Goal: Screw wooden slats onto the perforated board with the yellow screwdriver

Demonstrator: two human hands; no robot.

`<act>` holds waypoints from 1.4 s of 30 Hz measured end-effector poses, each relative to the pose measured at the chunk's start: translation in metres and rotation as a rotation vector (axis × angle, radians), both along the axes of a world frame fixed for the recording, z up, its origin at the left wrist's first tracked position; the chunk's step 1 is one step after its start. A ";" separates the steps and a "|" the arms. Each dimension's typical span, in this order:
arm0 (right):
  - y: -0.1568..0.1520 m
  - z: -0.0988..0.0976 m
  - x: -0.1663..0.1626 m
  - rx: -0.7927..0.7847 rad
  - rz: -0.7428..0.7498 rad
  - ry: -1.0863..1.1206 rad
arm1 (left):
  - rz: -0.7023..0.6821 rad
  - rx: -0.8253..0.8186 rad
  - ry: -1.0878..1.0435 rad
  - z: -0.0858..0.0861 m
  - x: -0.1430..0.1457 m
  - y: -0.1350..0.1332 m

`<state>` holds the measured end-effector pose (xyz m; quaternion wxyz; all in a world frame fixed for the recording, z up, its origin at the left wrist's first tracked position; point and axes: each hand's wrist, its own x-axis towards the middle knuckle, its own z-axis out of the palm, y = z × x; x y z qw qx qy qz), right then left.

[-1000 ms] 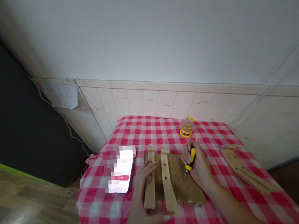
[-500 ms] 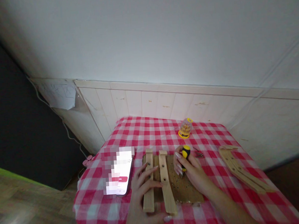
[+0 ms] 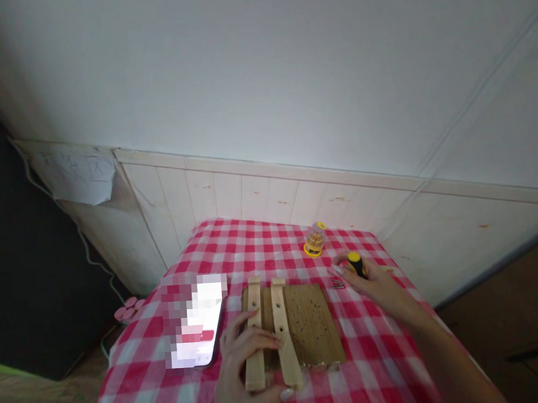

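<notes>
My left hand is closed over two pale wooden strips with dark screw holes, pressing them against the brown board. Its fingers cross the left strip and reach the right strip, with the thumb at their near ends. Under them lies the brown board, dotted with small holes. Off the board's far right corner, my right hand grips a screwdriver by its black and yellow handle; its shaft is hidden. Just left of this hand, several screws lie on the cloth.
A clear bit case with a yellow base stands towards the back of the checked tablecloth. To the left lies a lit phone. Behind my right hand, the end of another wooden piece shows. A panelled wall borders the table.
My right hand has moved right with the screwdriver, off the board and beside the screws, now covering most of the wooden pieces there. My left hand stays on the strips. The view has shifted right.
</notes>
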<state>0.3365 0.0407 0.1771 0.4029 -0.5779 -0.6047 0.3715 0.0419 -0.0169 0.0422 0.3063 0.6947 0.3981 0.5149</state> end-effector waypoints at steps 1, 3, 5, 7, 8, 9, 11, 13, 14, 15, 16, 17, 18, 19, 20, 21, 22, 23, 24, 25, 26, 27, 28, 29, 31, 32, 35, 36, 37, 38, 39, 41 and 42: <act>0.001 -0.004 0.009 0.021 0.004 -0.134 | -0.003 -0.008 -0.006 0.001 0.000 0.000; 0.005 -0.016 0.025 0.052 0.002 -0.430 | -0.014 -0.023 -0.017 0.002 0.001 0.000; 0.009 -0.030 0.035 0.061 -0.018 -0.726 | -0.027 -0.023 -0.028 0.003 0.000 0.000; 0.011 -0.041 0.041 0.066 -0.022 -0.797 | -0.037 -0.011 -0.035 0.002 0.000 0.000; 0.012 -0.046 0.043 0.072 -0.020 -0.816 | -0.037 -0.002 -0.039 0.002 0.000 0.001; 0.012 -0.048 0.044 0.077 -0.016 -0.826 | -0.036 0.006 -0.042 0.002 0.000 0.001; 0.012 -0.052 0.045 0.085 -0.007 -0.851 | -0.030 0.014 -0.045 0.002 0.001 0.001; 0.012 -0.053 0.046 0.085 0.001 -0.873 | -0.023 0.014 -0.052 0.003 0.002 0.001; 0.011 -0.054 0.047 0.082 0.003 -0.883 | -0.020 0.012 -0.057 0.004 0.002 0.001; 0.012 -0.054 0.047 0.078 0.002 -0.893 | -0.019 0.010 -0.061 0.005 0.002 0.001; 0.012 -0.055 0.047 0.073 0.000 -0.903 | -0.019 0.009 -0.066 0.006 0.002 0.001; 0.012 -0.056 0.047 0.069 -0.006 -0.913 | -0.021 0.008 -0.069 0.006 0.002 0.001; 0.012 -0.057 0.047 0.065 -0.012 -0.921 | -0.024 0.005 -0.071 0.007 0.002 0.001; 0.013 -0.058 0.046 0.061 -0.018 -0.926 | -0.026 0.002 -0.074 0.008 0.002 0.001; 0.013 -0.058 0.046 0.058 -0.021 -0.926 | -0.026 -0.001 -0.077 0.008 0.002 0.001; 0.013 -0.058 0.045 0.054 -0.019 -0.920 | -0.026 -0.006 -0.079 0.009 0.002 0.001; 0.013 -0.058 0.044 0.050 -0.015 -0.910 | -0.025 -0.013 -0.079 0.009 0.003 0.001; 0.013 -0.057 0.043 0.047 -0.009 -0.898 | -0.024 -0.021 -0.078 0.010 0.003 0.000; 0.014 -0.057 0.042 0.043 -0.003 -0.885 | -0.022 -0.029 -0.076 0.010 0.004 0.000; 0.014 -0.055 0.040 0.041 0.001 -0.873 | -0.023 -0.036 -0.075 0.010 0.004 0.000; 0.015 -0.054 0.039 0.039 0.001 -0.863 | -0.025 -0.040 -0.074 0.011 0.004 0.000; 0.015 -0.053 0.038 0.038 -0.003 -0.856 | -0.029 -0.041 -0.074 0.011 0.004 0.000; 0.017 -0.051 0.037 0.037 -0.011 -0.850 | -0.034 -0.038 -0.075 0.011 0.004 0.000; 0.018 -0.050 0.037 0.036 -0.022 -0.845 | -0.040 -0.035 -0.075 0.011 0.004 0.000; 0.022 -0.048 0.037 0.037 -0.049 -0.831 | -0.048 -0.028 -0.073 0.011 0.004 0.001; 0.024 -0.047 0.038 0.040 -0.063 -0.822 | -0.048 -0.026 -0.072 0.011 0.004 0.001; 0.028 -0.047 0.039 0.067 -0.104 -0.789 | -0.046 -0.027 -0.067 0.011 0.003 0.002; 0.029 -0.047 0.038 0.081 -0.112 -0.775 | -0.048 -0.029 -0.065 0.011 0.003 0.002; 0.029 -0.047 0.036 0.094 -0.115 -0.759 | -0.049 -0.032 -0.064 0.011 0.003 0.002; 0.029 -0.047 0.033 0.105 -0.112 -0.745 | -0.050 -0.035 -0.061 0.011 0.003 0.002; 0.027 -0.046 0.029 0.119 -0.099 -0.724 | -0.050 -0.037 -0.058 0.011 0.003 0.001; 0.022 -0.044 0.016 0.157 -0.038 -0.651 | -0.045 -0.032 -0.056 0.010 0.003 0.001; 0.018 -0.042 0.009 0.194 0.021 -0.576 | -0.041 -0.028 -0.057 0.009 0.003 0.001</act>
